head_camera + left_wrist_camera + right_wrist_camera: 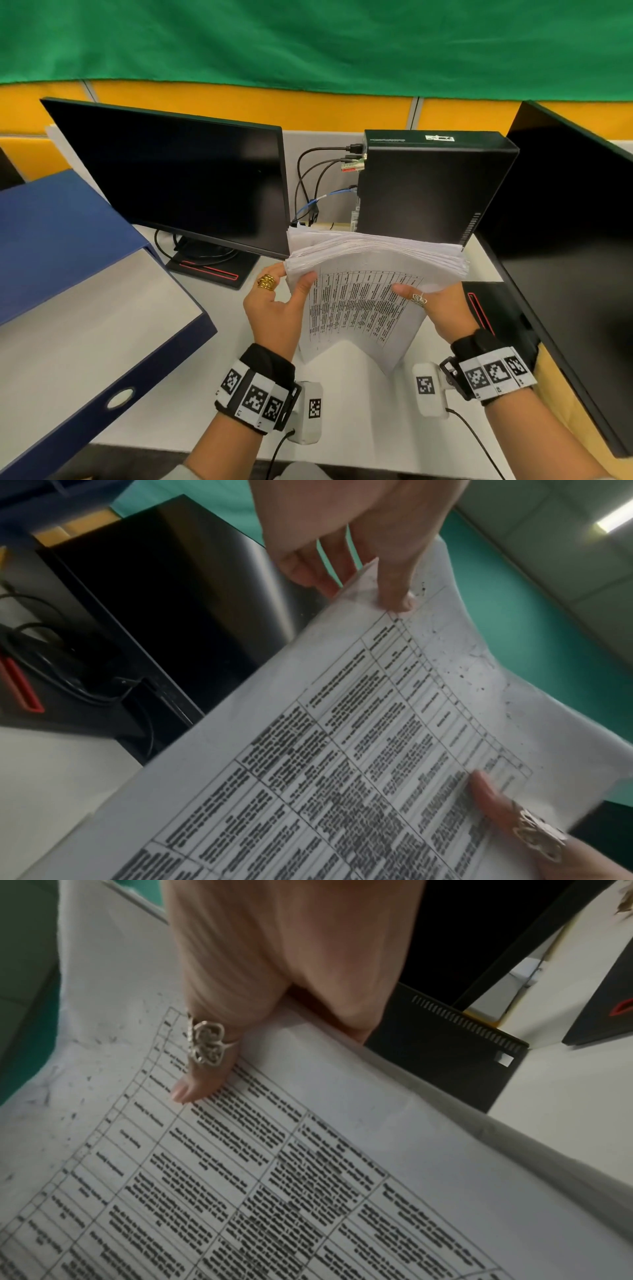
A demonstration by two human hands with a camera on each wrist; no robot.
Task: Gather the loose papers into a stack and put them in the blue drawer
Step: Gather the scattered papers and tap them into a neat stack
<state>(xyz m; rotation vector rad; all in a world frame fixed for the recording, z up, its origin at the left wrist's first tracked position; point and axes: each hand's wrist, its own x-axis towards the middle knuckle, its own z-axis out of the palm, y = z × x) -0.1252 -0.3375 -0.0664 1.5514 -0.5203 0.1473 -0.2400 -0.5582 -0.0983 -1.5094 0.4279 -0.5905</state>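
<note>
At centre frame of the head view, I hold the paper stack [363,291] upright over the white desk [191,387], lower edge on or just above it; cannot tell which. Left hand [277,308] grips the left edge, thumb on the printed face; right hand [435,305] grips the right edge, thumb likewise. Risk: top edges are ragged and fanned, the stack bows, so a loosened grip could let sheets slide out or splay. Blue drawer [85,308], lower left of frame, lies open and well apart; the carry across could shed sheets. Upper left: dark monitor [171,178]. Upper centre-right: black computer case [428,185] with cables. Green cloth [308,41] above yellow partition panels [239,106].
</note>
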